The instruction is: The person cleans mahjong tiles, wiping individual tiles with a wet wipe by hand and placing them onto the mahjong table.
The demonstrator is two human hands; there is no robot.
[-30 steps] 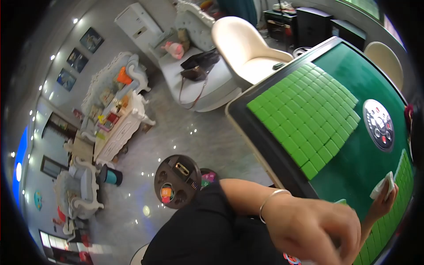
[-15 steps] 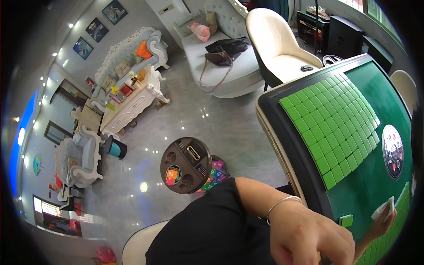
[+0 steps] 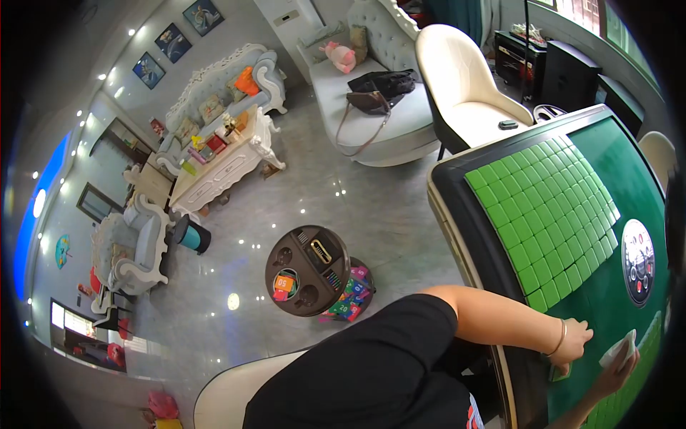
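Note:
My left hand (image 3: 569, 342), with a bracelet at the wrist, is down at the near edge of the green mahjong table (image 3: 607, 157). Its fingers are closed on a single green-backed mahjong tile (image 3: 559, 373), which the hand partly covers. At lower right my right hand (image 3: 616, 373) grips a crumpled white cloth (image 3: 619, 350) above the felt. A large block of mahjong tiles (image 3: 543, 214), green backs up, lies in rows across the table. More mahjong tiles (image 3: 622, 406) line the lower right, partly behind my right hand. A round control panel (image 3: 638, 262) sits in the table's middle.
A cream chair (image 3: 464, 93) with a small dark object on its seat stands at the table's far side. A round brown side table (image 3: 289, 247) holds coloured chips. Behind are a sofa bench (image 3: 336, 86) with bags, and a white coffee table (image 3: 229, 164).
My left hand has reached out from close to the camera, down to the single tile. My right hand still holds the cloth. The whole view has shifted slightly.

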